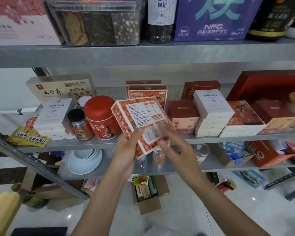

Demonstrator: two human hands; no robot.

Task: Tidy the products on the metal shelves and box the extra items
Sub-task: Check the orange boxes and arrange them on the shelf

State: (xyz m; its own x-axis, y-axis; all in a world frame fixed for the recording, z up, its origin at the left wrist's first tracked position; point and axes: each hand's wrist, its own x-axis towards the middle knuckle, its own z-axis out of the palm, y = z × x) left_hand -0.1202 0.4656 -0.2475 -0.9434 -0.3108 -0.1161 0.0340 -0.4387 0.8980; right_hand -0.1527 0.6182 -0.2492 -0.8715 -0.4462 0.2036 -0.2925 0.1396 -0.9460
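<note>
Orange box (140, 123): centre of the frame, held in the air in front of the middle shelf (211, 139), tilted, with its white printed panel facing the camera.
Look: flat and rectangular, covered in an orange berry print, with white borders along the edges and small text and tables on the panel.
Weight and stiffness: probably light; thin card that is stiff at the edges but likely to dent if the broad faces are squeezed.
Surface: seems glossy, so it may slip in a loose hold.
Where to hold: best taken across the narrow edges or at a corner, I judge, with the thumb on one face and fingers behind.
Left grip (126, 147): clasps the lower left edge, thumb pressed on the printed face.
Right grip (170, 142): blurred at the lower right corner; I cannot tell whether it pinches the box or only touches it.
Matching boxes (146, 93): upright on the shelf just behind.
Cardboard box (148, 200): open on the floor at lower centre, partly filled.
</note>
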